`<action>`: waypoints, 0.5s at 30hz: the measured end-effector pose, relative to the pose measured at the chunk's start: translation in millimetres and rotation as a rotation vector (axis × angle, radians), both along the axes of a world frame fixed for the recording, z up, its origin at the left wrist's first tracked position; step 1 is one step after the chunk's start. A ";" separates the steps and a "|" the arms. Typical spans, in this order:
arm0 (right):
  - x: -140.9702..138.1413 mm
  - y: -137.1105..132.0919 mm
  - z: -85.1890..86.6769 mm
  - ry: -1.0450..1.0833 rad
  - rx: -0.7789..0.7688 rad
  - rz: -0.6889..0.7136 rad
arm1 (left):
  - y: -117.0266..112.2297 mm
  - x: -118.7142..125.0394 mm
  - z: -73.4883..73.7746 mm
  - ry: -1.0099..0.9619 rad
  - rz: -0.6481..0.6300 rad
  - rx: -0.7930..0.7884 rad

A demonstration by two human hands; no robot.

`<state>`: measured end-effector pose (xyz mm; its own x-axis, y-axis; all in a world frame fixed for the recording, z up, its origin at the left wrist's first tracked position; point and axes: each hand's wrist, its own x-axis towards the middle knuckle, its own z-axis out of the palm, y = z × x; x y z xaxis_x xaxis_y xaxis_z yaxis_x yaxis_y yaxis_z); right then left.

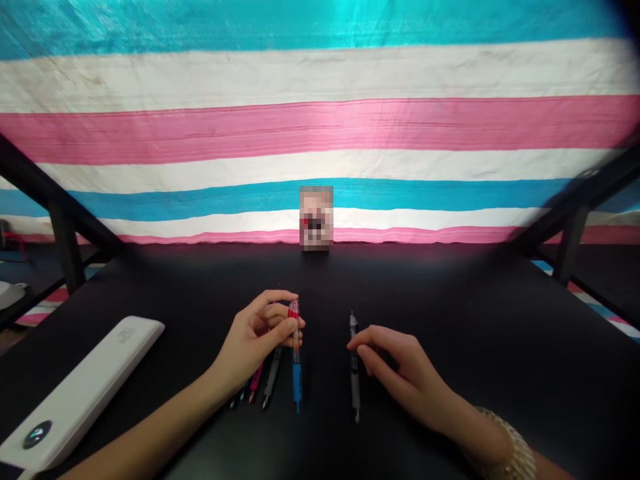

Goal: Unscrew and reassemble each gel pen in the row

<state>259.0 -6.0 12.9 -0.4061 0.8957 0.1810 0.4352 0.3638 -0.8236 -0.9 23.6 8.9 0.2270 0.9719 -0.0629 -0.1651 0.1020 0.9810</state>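
Note:
My left hand [265,327] is closed on a pen [297,377] with a blue lower end and a red section near its clear tip. The thumb and fingers grip its upper half, tip pointing away from me. Under and beside that hand lie several more pens, among them a grey pen [273,379] and a pink pen [256,383], their far ends hidden by the hand. On the right, my right hand [395,360] has its index finger across a clear-and-grey pen [355,390], with the thumb at its right side. This pen points away from me too.
A long white device [95,387] with a round dark display lies at the left of the black table [210,273]. A small pixelated upright object [316,219] stands at the far edge. Striped sheeting [320,127] hangs behind, with dark frame bars on both sides.

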 end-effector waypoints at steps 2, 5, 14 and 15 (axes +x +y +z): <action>0.1 -0.2 0.0 0.001 -0.002 -0.002 | 0.6 0.0 0.7 0.015 -0.002 0.003; 0.2 -0.9 -0.3 0.004 -0.003 -0.003 | 2.5 0.3 1.7 0.030 0.013 -0.005; -0.5 0.0 1.6 -0.002 0.021 -0.016 | 11.0 3.6 6.4 0.148 0.051 0.058; -0.6 0.3 1.4 -0.003 0.021 -0.018 | 12.0 3.9 5.9 0.222 0.052 0.108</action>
<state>258.3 -5.6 14.3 -0.3903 0.8991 0.1984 0.4447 0.3728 -0.8144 2.9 35.6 14.8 0.1690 0.9856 -0.0007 0.0538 -0.0085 0.9985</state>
